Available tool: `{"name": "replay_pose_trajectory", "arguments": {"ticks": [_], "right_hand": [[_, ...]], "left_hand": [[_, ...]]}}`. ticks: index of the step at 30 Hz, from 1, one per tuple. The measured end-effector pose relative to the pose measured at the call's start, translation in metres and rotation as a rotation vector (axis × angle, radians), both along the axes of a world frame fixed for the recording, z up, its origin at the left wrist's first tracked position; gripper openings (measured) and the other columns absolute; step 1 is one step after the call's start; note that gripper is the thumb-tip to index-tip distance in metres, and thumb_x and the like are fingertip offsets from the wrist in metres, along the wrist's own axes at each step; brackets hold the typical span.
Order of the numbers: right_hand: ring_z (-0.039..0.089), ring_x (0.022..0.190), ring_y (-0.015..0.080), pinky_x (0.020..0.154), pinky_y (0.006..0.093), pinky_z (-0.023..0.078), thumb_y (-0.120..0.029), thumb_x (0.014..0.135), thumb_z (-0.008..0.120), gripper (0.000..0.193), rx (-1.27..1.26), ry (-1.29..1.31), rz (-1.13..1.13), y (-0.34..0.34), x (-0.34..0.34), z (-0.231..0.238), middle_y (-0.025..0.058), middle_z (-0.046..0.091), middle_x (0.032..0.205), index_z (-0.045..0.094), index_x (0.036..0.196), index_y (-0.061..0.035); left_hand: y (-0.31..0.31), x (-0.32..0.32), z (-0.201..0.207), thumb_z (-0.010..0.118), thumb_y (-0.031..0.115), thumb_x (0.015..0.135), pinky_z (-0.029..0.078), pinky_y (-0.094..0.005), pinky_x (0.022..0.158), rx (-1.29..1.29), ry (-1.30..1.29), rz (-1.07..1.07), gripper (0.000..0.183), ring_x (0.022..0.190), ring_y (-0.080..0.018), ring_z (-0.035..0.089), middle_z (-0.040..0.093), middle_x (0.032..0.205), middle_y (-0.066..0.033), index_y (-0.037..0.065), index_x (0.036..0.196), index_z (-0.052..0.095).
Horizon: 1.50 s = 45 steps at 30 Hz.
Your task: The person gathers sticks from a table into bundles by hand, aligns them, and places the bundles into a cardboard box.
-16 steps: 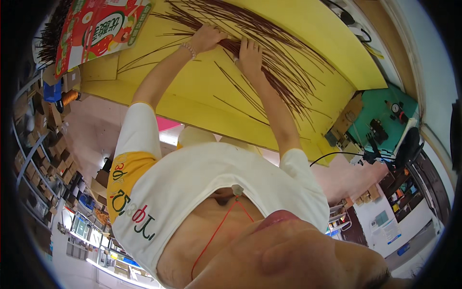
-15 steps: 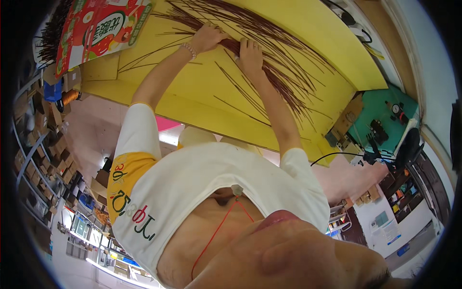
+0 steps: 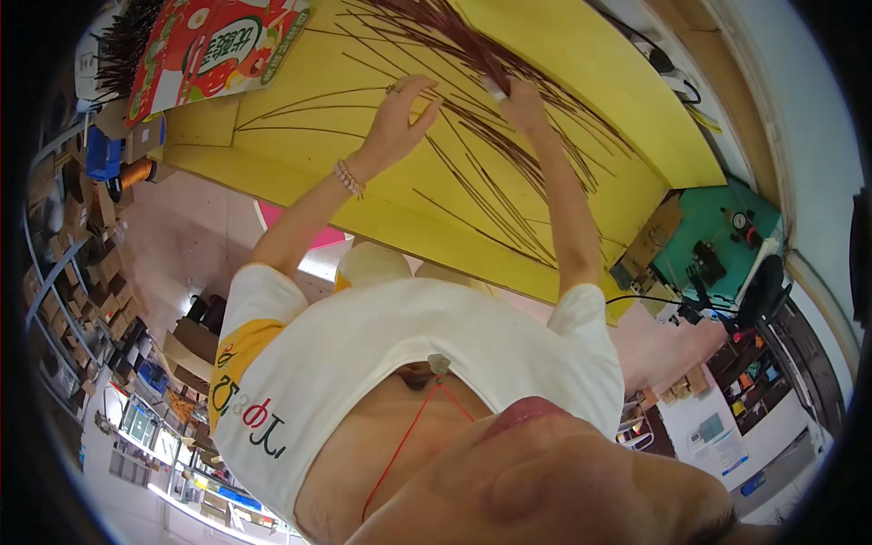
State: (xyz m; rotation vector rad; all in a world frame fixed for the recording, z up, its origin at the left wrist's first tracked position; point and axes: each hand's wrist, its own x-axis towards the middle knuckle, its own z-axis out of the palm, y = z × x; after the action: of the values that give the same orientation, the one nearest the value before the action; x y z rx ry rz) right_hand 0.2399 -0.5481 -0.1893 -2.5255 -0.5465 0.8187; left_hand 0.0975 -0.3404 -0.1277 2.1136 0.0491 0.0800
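Observation:
Many long, thin, dark reddish-brown wires [image 3: 522,145] lie loosely across the yellow work surface [image 3: 318,163]. My right hand [image 3: 522,104] is closed round a gathered bundle of wires [image 3: 481,59], which fans out toward the far edge. A small whitish patch shows at that hand's fingers; I cannot make out what it is. To the left, my left hand [image 3: 401,118] hovers above the loose wires, fingers apart and thumb spread, with nothing in it.
At the far left stands a red and white printed carton [image 3: 213,54], with dark bristly bundled strands [image 3: 127,54] beside it. A raised yellow wall [image 3: 581,64] bounds the far side. On the right are a green mat [image 3: 699,227] and a gauge [image 3: 742,222]. A blue bin [image 3: 103,154] sits left.
My left hand has come off the wires, moved nearer and opened. My right hand has shifted right and away with a bundle, leaving other wires lying behind.

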Motion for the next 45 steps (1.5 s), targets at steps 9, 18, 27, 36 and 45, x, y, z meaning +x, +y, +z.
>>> {"name": "replay_pose_trajectory", "arguments": {"ticks": [9,18,27,36,45], "right_hand": [[0.057,0.068,0.0207,0.065,0.0333,0.046,-0.007,0.081,0.059,0.017,0.511,-0.079,-0.109,0.013,-0.016,0.182,0.0142,0.061,0.070,0.062,0.096,0.0001],[0.040,0.046,0.0072,0.042,0.0257,0.030,-0.027,0.094,0.054,0.025,1.196,0.147,-0.246,0.112,-0.066,0.227,-0.0044,0.044,0.055,0.052,0.080,-0.0058],[0.056,0.096,0.0163,0.083,0.0274,0.044,-0.008,0.087,0.053,0.058,1.308,0.212,-0.297,0.148,-0.159,0.104,0.0128,0.058,0.109,0.025,0.137,-0.0002],[0.052,0.086,0.0116,0.073,0.0256,0.043,-0.003,0.084,0.054,0.034,1.199,0.098,-0.265,0.130,-0.211,0.073,0.0042,0.056,0.094,0.046,0.116,0.0031],[0.053,0.068,0.0098,0.057,0.0264,0.042,-0.001,0.079,0.059,0.018,0.812,0.248,-0.090,0.089,-0.257,-0.024,0.0019,0.057,0.081,0.054,0.096,0.0014]], "left_hand": [[-0.060,0.104,0.178,0.065,0.025,0.087,0.041,-0.0271,0.051,-0.916,-0.042,0.392,0.030,0.056,-0.0122,0.050,0.053,0.066,-0.0027,-0.003,0.094,0.057],[-0.004,0.081,0.292,0.059,0.028,0.092,0.034,-0.0222,0.037,-0.945,0.183,0.208,0.030,0.038,-0.0068,0.040,0.044,0.049,0.0019,0.008,0.072,0.048],[0.020,0.000,0.163,0.072,0.022,0.083,0.040,-0.0214,0.057,-0.490,-0.136,0.129,0.024,0.063,-0.0035,0.048,0.053,0.068,0.0032,0.003,0.086,0.057],[0.023,-0.064,0.103,0.072,0.017,0.081,0.043,-0.0210,0.053,-0.850,0.117,0.112,0.021,0.059,-0.0048,0.052,0.055,0.065,0.0010,0.004,0.082,0.055],[0.006,-0.107,0.035,0.070,0.032,0.083,0.035,-0.0233,0.044,-0.623,0.357,0.199,0.042,0.045,-0.0052,0.040,0.043,0.049,0.0045,0.009,0.057,0.047]]}}
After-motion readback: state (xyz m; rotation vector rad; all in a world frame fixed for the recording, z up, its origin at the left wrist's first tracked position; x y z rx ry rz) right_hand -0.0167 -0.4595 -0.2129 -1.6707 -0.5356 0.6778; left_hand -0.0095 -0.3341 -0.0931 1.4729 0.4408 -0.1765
